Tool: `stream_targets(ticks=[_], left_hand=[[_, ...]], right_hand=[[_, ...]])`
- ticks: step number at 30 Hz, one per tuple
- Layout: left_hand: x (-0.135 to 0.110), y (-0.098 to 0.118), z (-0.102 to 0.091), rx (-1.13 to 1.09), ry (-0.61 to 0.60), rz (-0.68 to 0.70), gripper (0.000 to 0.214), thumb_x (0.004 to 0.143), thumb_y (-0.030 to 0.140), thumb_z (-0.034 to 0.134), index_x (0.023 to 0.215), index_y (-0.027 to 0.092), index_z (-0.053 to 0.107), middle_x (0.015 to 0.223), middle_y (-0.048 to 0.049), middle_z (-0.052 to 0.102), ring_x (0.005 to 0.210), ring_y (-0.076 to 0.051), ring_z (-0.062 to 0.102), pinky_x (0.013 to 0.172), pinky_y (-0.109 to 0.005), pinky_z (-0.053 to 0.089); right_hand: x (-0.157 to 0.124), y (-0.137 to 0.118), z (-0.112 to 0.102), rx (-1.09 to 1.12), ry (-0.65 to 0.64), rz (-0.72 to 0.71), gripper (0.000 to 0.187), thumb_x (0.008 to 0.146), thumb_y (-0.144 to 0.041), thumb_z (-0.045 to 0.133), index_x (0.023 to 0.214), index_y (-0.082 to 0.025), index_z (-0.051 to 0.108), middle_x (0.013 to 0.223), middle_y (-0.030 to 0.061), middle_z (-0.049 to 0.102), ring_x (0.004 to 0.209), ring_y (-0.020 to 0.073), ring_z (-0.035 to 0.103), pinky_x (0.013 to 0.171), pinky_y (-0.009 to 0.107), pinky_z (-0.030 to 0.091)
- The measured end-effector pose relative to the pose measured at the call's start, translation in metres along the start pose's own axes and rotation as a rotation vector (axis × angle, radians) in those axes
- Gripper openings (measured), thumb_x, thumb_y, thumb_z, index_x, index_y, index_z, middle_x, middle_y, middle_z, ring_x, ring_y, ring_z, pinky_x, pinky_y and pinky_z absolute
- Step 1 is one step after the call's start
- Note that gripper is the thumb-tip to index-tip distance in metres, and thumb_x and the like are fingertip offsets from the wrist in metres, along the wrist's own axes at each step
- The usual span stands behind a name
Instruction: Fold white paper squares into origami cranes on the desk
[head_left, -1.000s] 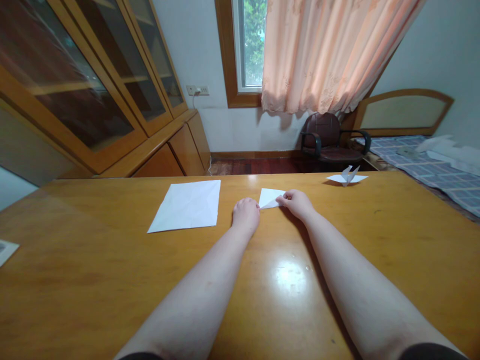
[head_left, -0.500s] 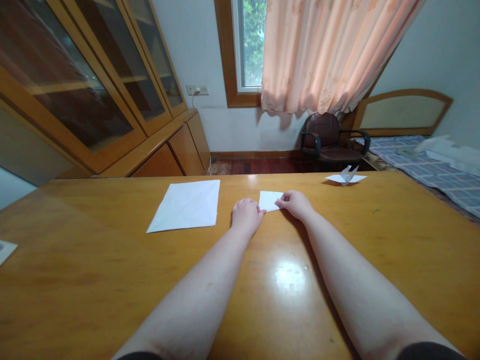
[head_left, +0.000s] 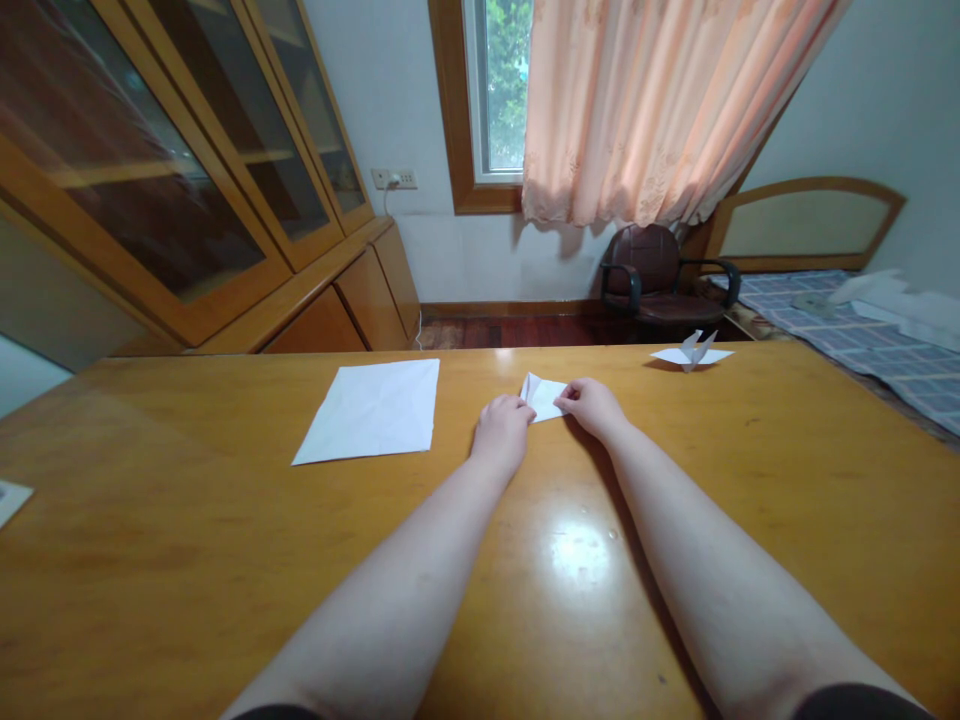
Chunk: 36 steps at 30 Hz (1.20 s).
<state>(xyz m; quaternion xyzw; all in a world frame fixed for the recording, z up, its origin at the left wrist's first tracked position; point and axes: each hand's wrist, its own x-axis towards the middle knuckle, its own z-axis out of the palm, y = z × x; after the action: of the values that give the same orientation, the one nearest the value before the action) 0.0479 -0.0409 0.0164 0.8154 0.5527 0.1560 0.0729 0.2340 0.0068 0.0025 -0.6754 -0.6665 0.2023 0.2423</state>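
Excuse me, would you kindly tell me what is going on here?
Someone is handling a small folded paper on the table. The right hand pinches its right end, while the left hand touches its left end, where a corner appears raised. A larger flat sheet lies to the left, and a folded paper bird sits to the right.

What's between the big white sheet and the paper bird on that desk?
In the head view, a small folded paper lies between the white sheet and the paper bird, with the left hand and right hand both touching it.
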Motion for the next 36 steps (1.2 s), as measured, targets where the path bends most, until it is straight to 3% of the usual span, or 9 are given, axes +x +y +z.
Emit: stream_targets(ticks=[6,11,17,23,31,36], left_hand=[[-0.008,0.014,0.001,0.133,0.049,0.083,0.024,0.087,0.024,0.049,0.096,0.019,0.070,0.135,-0.0079,0.051,0.134,-0.028,0.031,0.111,-0.046,0.023],[-0.009,0.017,0.006,0.031,-0.172,0.235,0.038,0.088,0.030,0.050,0.123,0.018,0.055,0.136,-0.0095,0.050,0.128,-0.023,0.042,0.107,-0.037,0.034],[-0.011,0.017,0.012,0.032,-0.232,0.221,0.052,0.091,0.032,0.043,0.139,0.013,0.037,0.149,-0.0129,0.033,0.135,-0.024,0.034,0.111,-0.038,0.029],[-0.012,0.017,0.015,0.081,-0.261,0.207,0.055,0.093,0.034,0.036,0.143,0.012,0.030,0.153,-0.0133,0.023,0.142,-0.024,0.019,0.115,-0.041,0.021],[-0.011,0.012,0.020,0.097,-0.266,0.147,0.062,0.093,0.045,0.031,0.146,0.014,0.025,0.154,-0.0131,0.018,0.142,-0.027,0.014,0.114,-0.046,0.017],[-0.011,0.013,0.020,0.103,-0.265,0.103,0.062,0.092,0.049,0.031,0.146,0.019,0.025,0.154,-0.0120,0.018,0.142,-0.027,0.015,0.114,-0.048,0.017]], right_hand=[[0.001,0.001,0.001,-0.004,0.008,0.003,0.008,0.072,-0.025,0.064,0.070,-0.017,0.065,0.070,0.0030,0.065,0.064,0.0138,0.056,0.057,0.023,0.036],[0.001,0.000,0.001,-0.028,0.012,-0.003,0.009,0.072,-0.024,0.062,0.069,-0.016,0.066,0.069,0.0040,0.065,0.061,0.0133,0.055,0.056,0.023,0.036],[0.000,-0.001,0.001,-0.046,0.017,-0.005,0.009,0.070,-0.022,0.060,0.065,-0.015,0.064,0.066,0.0040,0.064,0.059,0.0128,0.054,0.055,0.023,0.035],[-0.001,-0.004,0.000,-0.051,0.022,-0.018,0.010,0.072,-0.022,0.058,0.067,-0.015,0.064,0.069,0.0045,0.065,0.062,0.0129,0.054,0.056,0.023,0.036],[-0.003,-0.005,0.000,-0.102,0.014,-0.083,0.030,0.068,-0.041,0.070,0.085,-0.017,0.067,0.084,0.0057,0.064,0.073,0.0157,0.056,0.064,0.025,0.040],[-0.001,-0.002,0.001,-0.106,-0.012,-0.087,0.032,0.068,-0.039,0.071,0.091,-0.017,0.067,0.089,0.0061,0.064,0.077,0.0165,0.057,0.068,0.026,0.041]])
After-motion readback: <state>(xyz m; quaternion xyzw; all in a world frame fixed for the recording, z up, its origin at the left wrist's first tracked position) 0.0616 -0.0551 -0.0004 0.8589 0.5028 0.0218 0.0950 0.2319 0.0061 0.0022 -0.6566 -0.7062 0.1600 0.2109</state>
